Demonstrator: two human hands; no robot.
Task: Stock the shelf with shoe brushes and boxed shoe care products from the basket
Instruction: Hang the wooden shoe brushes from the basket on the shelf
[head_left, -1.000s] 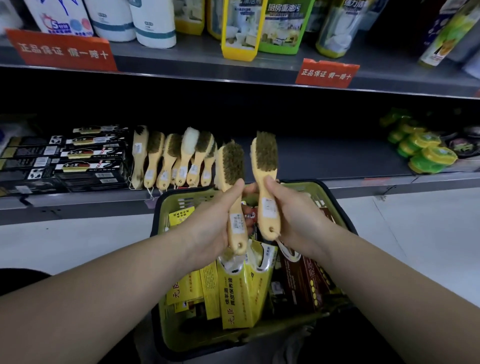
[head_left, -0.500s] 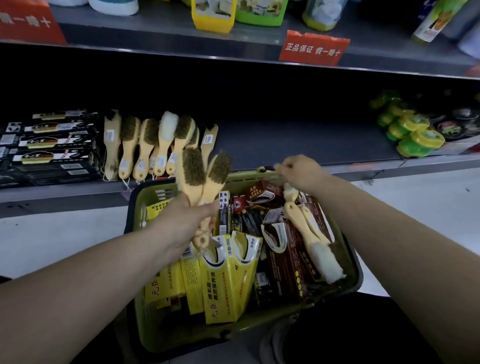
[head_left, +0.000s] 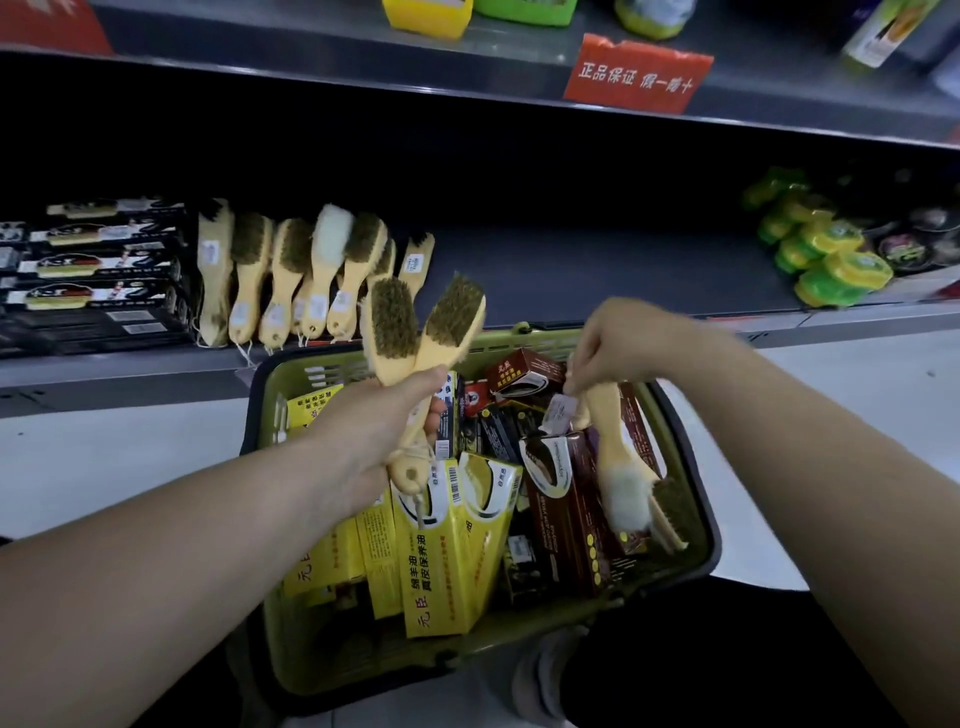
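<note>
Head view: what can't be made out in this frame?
- Right hand: motion-blurred; unclear whether it holds only the white-bristled pale wooden brush or a second one too.
- Two brown-bristled wooden brushes: handles partly covered by the left hand.
- Green plastic basket: floor hidden under yellow cardboard boxes.
- Black boxes on the grey shelf: cut off by the left edge, print too small.

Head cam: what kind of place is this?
Probably a shop aisle: a tiered metal shelf carrying red signs, shoe brushes lined up beside black boxes, and a green basket full of boxed goods.
</note>
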